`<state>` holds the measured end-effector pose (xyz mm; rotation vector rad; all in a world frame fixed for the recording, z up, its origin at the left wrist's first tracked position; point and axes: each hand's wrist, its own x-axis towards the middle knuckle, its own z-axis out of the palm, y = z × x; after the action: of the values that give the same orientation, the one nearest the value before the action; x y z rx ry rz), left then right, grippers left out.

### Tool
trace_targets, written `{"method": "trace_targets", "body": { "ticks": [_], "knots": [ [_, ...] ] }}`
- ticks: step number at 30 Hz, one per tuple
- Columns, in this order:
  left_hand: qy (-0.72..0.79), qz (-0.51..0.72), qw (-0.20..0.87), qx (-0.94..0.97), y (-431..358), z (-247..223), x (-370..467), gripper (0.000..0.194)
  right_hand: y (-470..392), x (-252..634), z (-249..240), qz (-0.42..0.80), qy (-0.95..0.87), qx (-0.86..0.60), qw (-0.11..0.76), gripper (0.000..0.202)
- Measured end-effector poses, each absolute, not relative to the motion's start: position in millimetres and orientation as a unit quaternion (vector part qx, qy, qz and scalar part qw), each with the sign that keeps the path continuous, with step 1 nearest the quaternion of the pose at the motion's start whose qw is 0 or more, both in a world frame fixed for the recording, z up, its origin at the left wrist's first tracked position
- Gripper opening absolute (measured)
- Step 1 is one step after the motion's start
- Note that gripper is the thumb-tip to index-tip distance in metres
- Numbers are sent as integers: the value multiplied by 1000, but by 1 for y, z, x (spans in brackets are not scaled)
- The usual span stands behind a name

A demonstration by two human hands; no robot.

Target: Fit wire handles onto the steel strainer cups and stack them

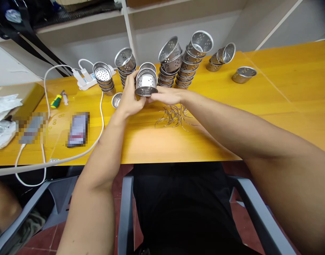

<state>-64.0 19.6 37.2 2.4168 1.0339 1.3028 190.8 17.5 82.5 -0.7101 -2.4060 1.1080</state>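
Yellow surface stretches before the seated person, with a wire pile of thin curved pieces lying on it. Left of the wire pile lies a pixelated phone. Just beyond the wire pile and to its left, the left hand and right hand hold perforated metal cups between them; how many are held I cannot tell. On the left the grip curls round their side; on the right it pinches low on the other side, some fingers hidden. They should be light and stiff, thin enough to dent and smooth enough to slip, so the side walls below the rims look the surest hold. Farther beyond the wire pile stand cup stacks, with white shelving behind.
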Motion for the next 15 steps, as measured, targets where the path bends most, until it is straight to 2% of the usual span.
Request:
{"method": "trace_targets", "body": {
  "ticks": [4,7,10,15],
  "knots": [
    [343,463,126,808,7,44,-58,88,8,190,77,483,-802,-270,223,49],
    [313,472,184,804,-1,47,-53,82,-13,193,76,464,-794,-308,244,69],
    [278,489,233,793,-3,45,-44,86,-38,201,80,439,-803,-317,248,71],
    [247,504,319,764,2,30,-25,89,-68,212,84,477,-777,-313,264,61]
  ]
}}
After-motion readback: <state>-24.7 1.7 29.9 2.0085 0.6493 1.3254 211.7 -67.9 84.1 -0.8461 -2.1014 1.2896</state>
